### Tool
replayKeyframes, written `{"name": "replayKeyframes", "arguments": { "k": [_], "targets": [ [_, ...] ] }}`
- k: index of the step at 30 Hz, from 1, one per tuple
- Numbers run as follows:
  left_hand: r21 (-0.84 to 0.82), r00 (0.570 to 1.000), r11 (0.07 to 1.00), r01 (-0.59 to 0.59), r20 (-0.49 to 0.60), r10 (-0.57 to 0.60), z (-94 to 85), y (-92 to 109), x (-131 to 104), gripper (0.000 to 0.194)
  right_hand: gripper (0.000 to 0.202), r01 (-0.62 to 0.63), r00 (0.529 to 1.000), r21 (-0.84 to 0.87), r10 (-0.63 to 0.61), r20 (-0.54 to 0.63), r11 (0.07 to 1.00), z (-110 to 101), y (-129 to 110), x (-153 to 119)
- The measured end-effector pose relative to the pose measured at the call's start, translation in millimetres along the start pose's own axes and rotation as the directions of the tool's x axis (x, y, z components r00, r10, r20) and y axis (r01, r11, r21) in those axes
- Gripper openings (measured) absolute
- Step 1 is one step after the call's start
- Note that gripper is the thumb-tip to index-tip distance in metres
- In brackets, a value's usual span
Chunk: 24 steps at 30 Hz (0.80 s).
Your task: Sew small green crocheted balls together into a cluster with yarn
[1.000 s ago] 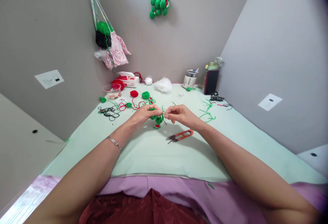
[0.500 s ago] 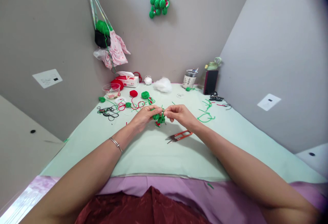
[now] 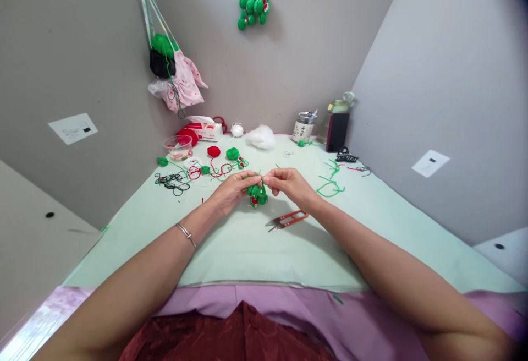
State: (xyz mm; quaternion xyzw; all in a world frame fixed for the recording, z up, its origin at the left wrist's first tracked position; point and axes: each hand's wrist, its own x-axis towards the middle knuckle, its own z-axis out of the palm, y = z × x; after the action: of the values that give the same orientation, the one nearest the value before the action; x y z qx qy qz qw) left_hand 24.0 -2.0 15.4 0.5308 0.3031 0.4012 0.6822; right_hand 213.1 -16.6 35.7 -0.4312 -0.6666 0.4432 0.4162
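Between my hands hangs a small green crocheted piece [image 3: 258, 193] with red and white bits at its lower end. My left hand [image 3: 234, 191] is closed on it, thumb and fingers pinching its upper part from the left. My right hand [image 3: 287, 183] is closed in a pinch at its top right, on what looks like a green yarn strand; the fingertips partly hide it. Orange-handled thread snips [image 3: 289, 219] lie on the table just below my right hand, blades pointing left.
Black cord [image 3: 173, 182], a red yarn ball [image 3: 213, 151] and a green yarn ball [image 3: 232, 153] lie at the left. White stuffing [image 3: 260, 137], a pen holder [image 3: 304, 126] and a phone [image 3: 337, 132] are at the back. Green yarn scraps [image 3: 331, 186] lie right. Crocheted pieces [image 3: 253, 4] hang on the wall.
The crocheted piece has turned and hangs a little lower, showing more below my fingers. Both hands stay nearly in place, still pinching. The view has shifted slightly.
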Motion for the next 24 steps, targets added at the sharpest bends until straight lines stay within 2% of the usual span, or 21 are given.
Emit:
{"name": "replayKeyframes", "arguments": {
  "k": [3,7,9,14,17,20,22,24],
  "targets": [
    [0.025,0.997,0.999,0.037,0.061,-0.039,1.5,2,-2,0.023,0.034,0.042,0.998,-0.015,-0.043,-0.039,0.999,-5,-8,-2],
    [0.059,0.989,0.994,0.089,0.117,-0.096,2.1,3,-3,0.023,0.030,0.023,0.996,0.031,-0.025,0.084,0.999,-6,-13,-4],
    [0.060,0.984,0.993,0.104,0.142,-0.112,1.4,3,-3,0.025,0.026,0.016,0.995,0.075,-0.023,0.098,0.997,-5,-12,-3],
    [0.071,0.970,0.989,0.130,0.198,-0.141,0.4,3,-3,0.027,0.026,-0.007,0.999,0.287,0.022,-0.048,0.958,-11,-6,2],
    [0.090,0.962,0.986,0.140,0.223,-0.157,1.5,3,-3,0.026,0.026,-0.014,0.995,0.446,0.056,-0.081,0.895,-11,-7,1],
    [0.103,0.953,0.984,0.148,0.251,-0.169,3.0,3,-4,0.024,0.029,-0.036,0.999,0.524,0.045,-0.005,0.851,-4,-11,-4],
    [0.127,0.939,0.979,0.161,0.287,-0.191,4.1,3,-5,0.024,0.031,-0.076,0.996,0.518,0.041,0.078,0.852,1,-15,-7],
    [0.152,0.926,0.975,0.164,0.316,-0.205,5.3,3,-6,0.024,0.034,-0.095,0.992,0.487,0.044,0.114,0.868,4,-17,-8]
  ]
}}
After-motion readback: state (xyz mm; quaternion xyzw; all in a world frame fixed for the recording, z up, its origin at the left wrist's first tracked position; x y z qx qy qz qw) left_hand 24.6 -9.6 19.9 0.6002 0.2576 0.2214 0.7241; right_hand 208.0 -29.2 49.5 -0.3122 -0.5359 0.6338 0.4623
